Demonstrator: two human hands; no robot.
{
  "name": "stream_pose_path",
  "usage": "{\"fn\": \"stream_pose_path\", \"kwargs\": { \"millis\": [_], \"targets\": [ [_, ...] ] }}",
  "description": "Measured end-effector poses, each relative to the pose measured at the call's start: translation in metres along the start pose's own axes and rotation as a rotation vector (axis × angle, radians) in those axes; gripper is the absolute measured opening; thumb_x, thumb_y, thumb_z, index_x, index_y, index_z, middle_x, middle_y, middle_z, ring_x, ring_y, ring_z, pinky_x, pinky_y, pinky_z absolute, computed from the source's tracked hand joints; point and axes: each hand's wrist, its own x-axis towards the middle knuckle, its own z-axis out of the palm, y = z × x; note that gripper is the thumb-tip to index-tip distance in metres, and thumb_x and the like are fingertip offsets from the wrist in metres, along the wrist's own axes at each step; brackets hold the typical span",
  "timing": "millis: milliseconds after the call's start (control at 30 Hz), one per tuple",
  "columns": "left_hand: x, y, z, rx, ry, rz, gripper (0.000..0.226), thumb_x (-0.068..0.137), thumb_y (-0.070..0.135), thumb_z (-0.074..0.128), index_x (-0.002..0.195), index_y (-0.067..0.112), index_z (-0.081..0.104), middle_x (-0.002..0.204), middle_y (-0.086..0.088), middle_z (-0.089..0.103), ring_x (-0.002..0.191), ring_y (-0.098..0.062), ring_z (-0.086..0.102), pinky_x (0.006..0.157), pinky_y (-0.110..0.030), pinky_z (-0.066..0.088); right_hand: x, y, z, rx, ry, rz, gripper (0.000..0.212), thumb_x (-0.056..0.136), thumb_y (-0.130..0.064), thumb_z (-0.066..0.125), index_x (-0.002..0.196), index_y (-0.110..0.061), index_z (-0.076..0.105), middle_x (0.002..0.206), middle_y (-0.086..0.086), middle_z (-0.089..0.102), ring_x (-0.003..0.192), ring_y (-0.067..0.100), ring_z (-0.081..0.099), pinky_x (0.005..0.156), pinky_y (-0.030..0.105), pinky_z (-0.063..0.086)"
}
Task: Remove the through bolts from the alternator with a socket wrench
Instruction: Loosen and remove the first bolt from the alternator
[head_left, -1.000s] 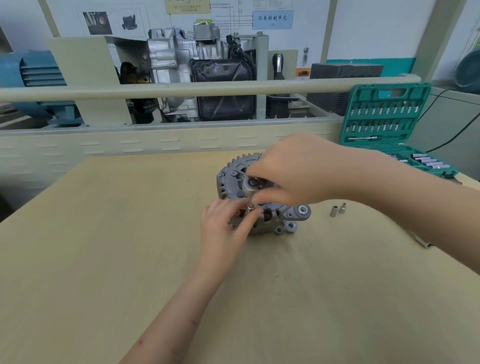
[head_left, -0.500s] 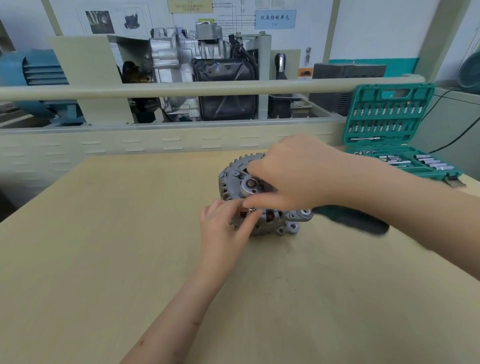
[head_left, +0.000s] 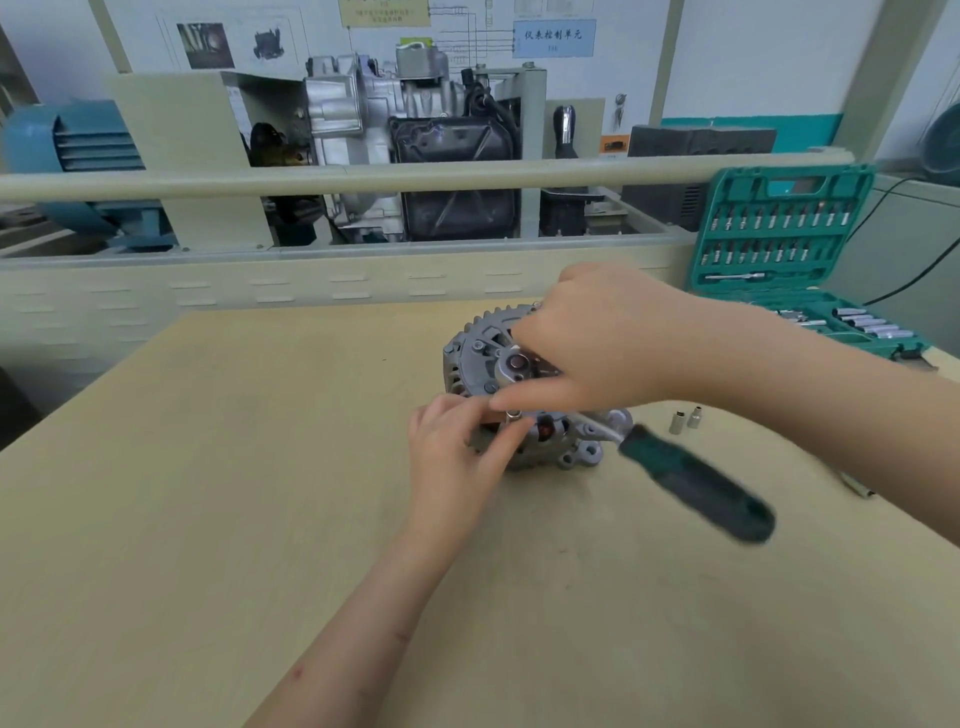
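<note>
At center frame, I am working over the alternator (head_left: 524, 395), which is sitting on the pale wooden table (head_left: 208, 493) just right of the middle. My right hand (head_left: 608, 343) is reaching in from the right edge and covering the upper right of the housing, its fingers curling down around the head of the socket wrench (head_left: 696, 483); exactly where the head is seating is hidden under my palm. The wrench's dark green handle is slanting toward the lower right and showing up blurred. My left hand (head_left: 457, 447) is coming up from the bottom of the frame, its fingertips pinching a small silver socket (head_left: 513, 414) against the near face of the alternator, though the contact point is partly masked by my fingers. Two loose sockets (head_left: 684, 420) are standing on the table just right of the alternator, and a thin metal piece (head_left: 857, 488) is lying farther right, too small to identify. The open green tool case (head_left: 789, 228) is sitting at the right, its lower tray partly hidden behind my forearm.
</note>
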Motion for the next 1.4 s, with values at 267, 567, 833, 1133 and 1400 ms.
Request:
{"fn": "stream_pose_path", "kwargs": {
  "millis": [267,567,833,1133,1400],
  "targets": [
    [-0.001,-0.002,0.0,0.036,-0.026,0.061,0.016,0.074,0.023,0.063,0.081,0.01,0.07,0.069,0.015,0.055,0.077,-0.002,0.046,0.079,-0.018,0.028,0.003,0.007,0.0,0.056,-0.052,-0.046,0.032,0.093,-0.043,0.035,0.091,-0.015,0.049,0.073,-0.002,0.047,0.081,0.023,0.052,0.083,0.032,0.038],
    [-0.001,0.001,0.0,0.023,0.009,-0.004,0.014,0.07,0.031,0.064,0.07,0.017,0.065,0.062,0.023,0.047,0.075,0.002,0.041,0.084,-0.013,0.022,-0.004,0.0,-0.004,-0.008,-0.035,0.033,0.06,0.076,-0.062,0.013,0.07,-0.012,0.046,0.053,-0.003,0.035,0.048,0.015,0.031,0.058,0.029,0.039],
    [-0.003,0.003,0.0,0.007,-0.015,0.067,0.017,0.074,0.021,0.064,0.085,0.009,0.07,0.071,0.014,0.055,0.079,-0.004,0.045,0.075,-0.031,0.037,-0.003,0.009,0.002,0.101,-0.09,-0.012,0.032,0.092,-0.044,0.036,0.089,-0.014,0.047,0.082,0.003,0.054,0.082,0.024,0.052,0.073,0.035,0.043],
    [-0.002,0.003,0.002,-0.002,0.033,-0.034,0.013,0.072,0.021,0.073,0.069,0.011,0.064,0.063,0.02,0.049,0.076,-0.003,0.044,0.082,-0.018,0.026,-0.006,0.002,-0.002,0.007,-0.038,0.021,0.056,0.073,-0.063,0.014,0.072,-0.013,0.041,0.056,-0.003,0.036,0.052,0.018,0.038,0.049,0.03,0.028],
    [-0.005,0.003,0.002,0.071,0.079,0.131,0.029,0.076,0.033,0.055,0.074,0.007,0.068,0.067,0.007,0.059,0.084,-0.008,0.046,0.075,-0.025,0.027,-0.004,0.004,0.001,0.06,-0.053,0.016,0.037,0.09,-0.049,0.033,0.092,-0.015,0.047,0.066,-0.005,0.038,0.064,0.018,0.043,0.049,0.028,0.028]
  ]
}}
